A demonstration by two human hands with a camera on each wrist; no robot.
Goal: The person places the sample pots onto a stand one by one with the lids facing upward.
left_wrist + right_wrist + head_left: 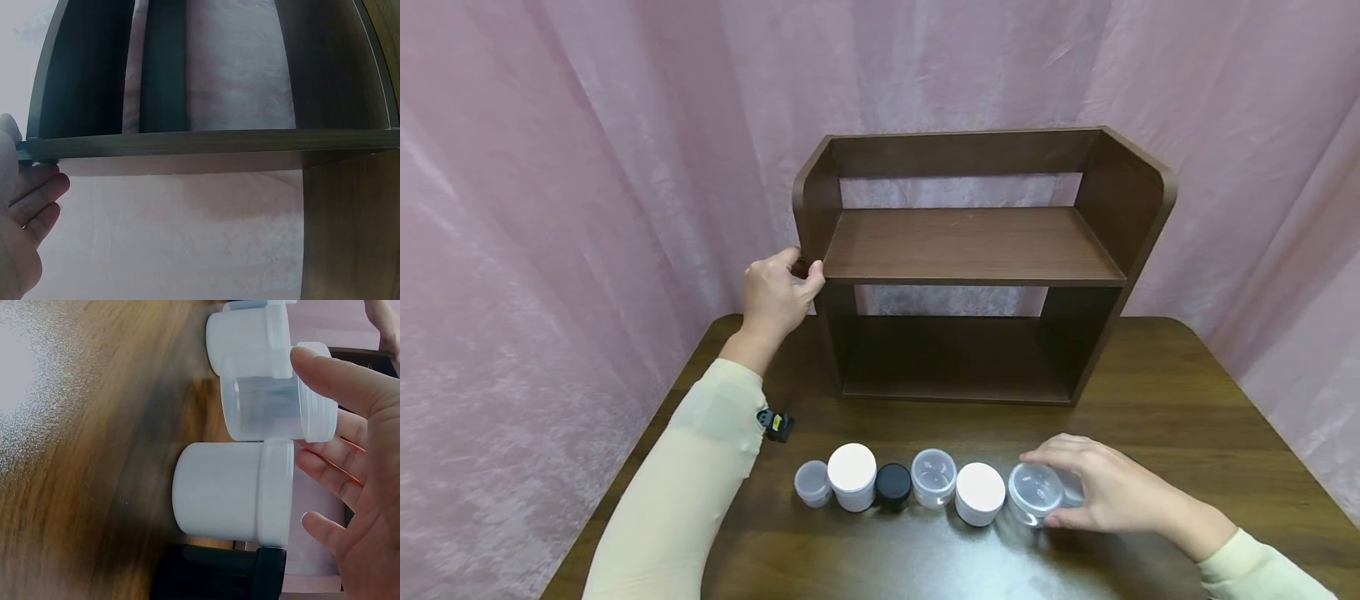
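A dark brown two-tier wooden shelf [970,246] stands at the back of the table. My left hand [778,292] grips the front edge of its left side panel, thumb in front and fingers round the outside; the left wrist view shows that hand [25,206] beside the shelf board [206,142]. A row of small lidded jars lies near the front edge. My right hand [1105,492] is curled round the rightmost one, a clear jar [1036,492], which stands on the table. In the right wrist view one finger of the right hand [362,487] lies on the clear jar [269,400].
Left of the clear jar stand a white jar [979,492], another clear jar [933,477], a black jar [892,486], a white jar [852,475] and a small clear jar [813,482]. The brown table [1150,375] is ringed by a pink curtain [587,208].
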